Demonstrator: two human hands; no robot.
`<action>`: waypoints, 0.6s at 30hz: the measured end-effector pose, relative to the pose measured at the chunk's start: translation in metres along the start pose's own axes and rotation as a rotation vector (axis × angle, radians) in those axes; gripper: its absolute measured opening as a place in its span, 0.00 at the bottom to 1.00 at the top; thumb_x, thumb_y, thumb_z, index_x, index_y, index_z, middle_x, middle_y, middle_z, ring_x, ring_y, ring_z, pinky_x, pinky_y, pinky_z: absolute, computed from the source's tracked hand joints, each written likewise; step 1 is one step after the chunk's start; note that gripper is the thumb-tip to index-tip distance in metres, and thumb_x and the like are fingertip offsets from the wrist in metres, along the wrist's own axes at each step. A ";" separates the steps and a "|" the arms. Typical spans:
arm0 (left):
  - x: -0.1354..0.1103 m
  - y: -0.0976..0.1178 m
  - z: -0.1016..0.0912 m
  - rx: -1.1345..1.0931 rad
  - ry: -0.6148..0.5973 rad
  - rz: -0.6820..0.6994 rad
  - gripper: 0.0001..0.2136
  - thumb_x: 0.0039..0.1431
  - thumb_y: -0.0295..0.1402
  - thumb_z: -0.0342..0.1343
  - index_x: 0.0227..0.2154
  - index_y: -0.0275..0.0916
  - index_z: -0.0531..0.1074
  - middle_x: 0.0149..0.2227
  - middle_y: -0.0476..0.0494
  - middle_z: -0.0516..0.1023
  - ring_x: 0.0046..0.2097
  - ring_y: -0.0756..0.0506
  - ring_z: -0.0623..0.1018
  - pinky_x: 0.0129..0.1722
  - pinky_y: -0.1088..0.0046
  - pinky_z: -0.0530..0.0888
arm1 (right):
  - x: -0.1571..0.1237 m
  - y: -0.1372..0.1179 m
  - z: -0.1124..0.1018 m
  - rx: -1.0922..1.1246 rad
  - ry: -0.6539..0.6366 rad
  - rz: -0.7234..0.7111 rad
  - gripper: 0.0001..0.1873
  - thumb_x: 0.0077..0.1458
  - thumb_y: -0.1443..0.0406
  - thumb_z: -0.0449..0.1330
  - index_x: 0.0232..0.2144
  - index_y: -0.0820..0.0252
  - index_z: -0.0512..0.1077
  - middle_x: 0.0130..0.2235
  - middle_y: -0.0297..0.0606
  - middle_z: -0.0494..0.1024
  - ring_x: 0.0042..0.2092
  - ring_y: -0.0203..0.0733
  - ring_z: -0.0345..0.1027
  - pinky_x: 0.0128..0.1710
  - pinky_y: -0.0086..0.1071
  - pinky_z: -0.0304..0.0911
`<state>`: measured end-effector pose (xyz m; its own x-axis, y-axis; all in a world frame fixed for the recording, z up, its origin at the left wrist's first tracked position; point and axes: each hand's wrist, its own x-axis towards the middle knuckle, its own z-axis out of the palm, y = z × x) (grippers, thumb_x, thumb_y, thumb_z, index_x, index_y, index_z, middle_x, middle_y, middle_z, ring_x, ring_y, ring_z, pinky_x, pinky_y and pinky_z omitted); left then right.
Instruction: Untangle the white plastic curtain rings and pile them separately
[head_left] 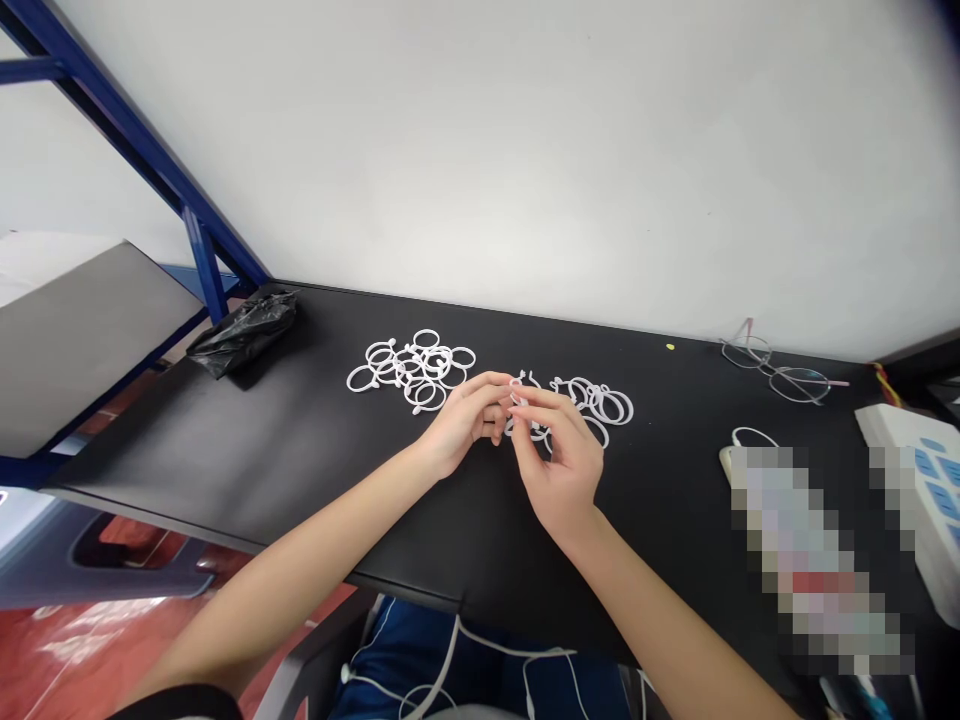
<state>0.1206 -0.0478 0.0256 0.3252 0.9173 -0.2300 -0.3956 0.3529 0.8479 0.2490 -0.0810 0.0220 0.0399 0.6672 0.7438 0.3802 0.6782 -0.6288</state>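
Note:
Both of my hands meet over the middle of a black table (247, 450). My left hand (469, 420) and my right hand (559, 450) pinch the same small white plastic ring (519, 398) between their fingertips. To the left lies a pile of several closed white rings (412, 367). Just behind my right hand lies a second heap of white rings (600, 400), partly hidden by my fingers.
A crumpled black plastic bag (244, 330) sits at the table's far left. Eyeglasses (780, 372) lie at the back right, a white power strip (926, 480) at the right edge. A blue metal frame (150, 160) and a grey shelf (75, 330) stand left. White cables (480, 650) hang below the front edge.

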 end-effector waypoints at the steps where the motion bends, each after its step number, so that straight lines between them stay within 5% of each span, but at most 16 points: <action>1: 0.000 0.000 0.000 0.023 -0.005 -0.008 0.08 0.54 0.34 0.58 0.37 0.38 0.72 0.24 0.52 0.69 0.21 0.54 0.68 0.21 0.80 0.66 | 0.000 -0.001 0.000 -0.007 0.000 0.005 0.11 0.56 0.75 0.57 0.34 0.55 0.74 0.42 0.41 0.79 0.45 0.44 0.76 0.42 0.41 0.74; 18: 0.001 -0.004 -0.004 0.234 -0.067 0.050 0.08 0.50 0.30 0.61 0.35 0.37 0.75 0.31 0.47 0.75 0.30 0.53 0.73 0.29 0.80 0.69 | 0.001 -0.006 0.001 0.015 0.002 -0.006 0.11 0.53 0.75 0.60 0.37 0.56 0.73 0.47 0.43 0.78 0.48 0.47 0.75 0.47 0.45 0.75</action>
<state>0.1192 -0.0478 0.0201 0.3698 0.9153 -0.1594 -0.2054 0.2478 0.9468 0.2458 -0.0839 0.0268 0.0391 0.6624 0.7481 0.3670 0.6869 -0.6273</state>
